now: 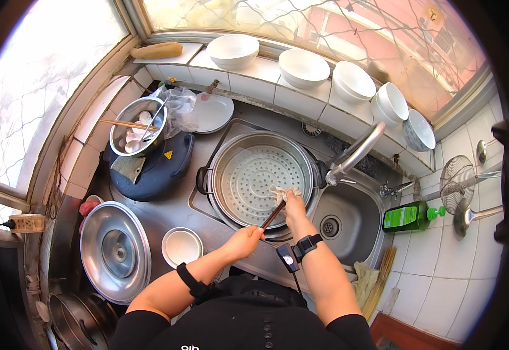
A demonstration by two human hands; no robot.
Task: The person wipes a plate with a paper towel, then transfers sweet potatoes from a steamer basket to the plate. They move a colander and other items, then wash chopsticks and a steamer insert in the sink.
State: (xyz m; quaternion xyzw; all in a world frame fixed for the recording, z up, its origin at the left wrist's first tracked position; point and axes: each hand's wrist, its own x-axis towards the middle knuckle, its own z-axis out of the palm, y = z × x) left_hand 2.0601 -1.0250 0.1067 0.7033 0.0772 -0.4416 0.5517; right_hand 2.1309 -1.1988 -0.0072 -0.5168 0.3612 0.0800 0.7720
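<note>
Dark wooden chopsticks [273,215] slant between my two hands above the near right rim of a metal steamer pot [217,175]. My left hand [245,240] grips them at their lower end. A pale, wet-looking cloth [279,192] is bunched in my right hand [294,204], around the chopsticks' upper end. Inside the pot lies a perforated steamer tray [261,175]. The pot has black side handles and sits over the left part of the sink unit, beside the steel basin [346,218].
A curved faucet [355,153] reaches over the basin's far side. Left stand a metal bowl of spoons [125,151], a large lid [101,245] and a small white bowl [182,247]. White bowls [305,68] line the sill. Right are a green soap bottle [405,216] and a wire skimmer [457,179].
</note>
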